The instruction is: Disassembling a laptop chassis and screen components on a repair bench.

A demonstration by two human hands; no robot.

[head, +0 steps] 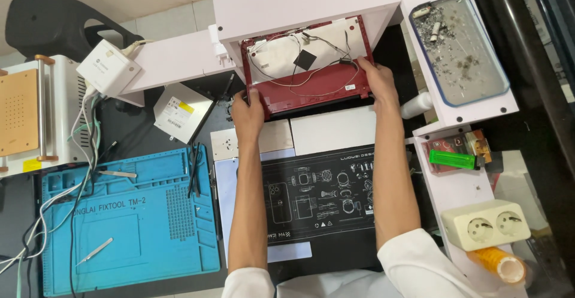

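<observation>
White sleeves at the bottom of the frame lead up two bare forearms that cross a black rectangular work mat printed with white diagrams (317,199); both arms reach to the upper middle, where a dark red laptop lid shell with thin cables and a small black square pad inside (306,70) lies half under a white shelf board (305,1). The left hand (247,113) is closed on the shell's lower left corner, fingers curled over the edge; the right hand (378,82) grips its right edge, thumb on the red rim; the shell sits on the tabletop, touching the shelf's underside region. To the left lies a blue silicone repair mat (129,220) carrying metal tweezers (96,250); at the upper right stands a clear tray of small metal scraps (458,49); a green lighter (452,159) and a cream double socket (485,226) sit at the right. As a judgement, the loose cables could snag on the shelf edge if the shell shifts; an uneven two-handed pull could twist the thin shell.
</observation>
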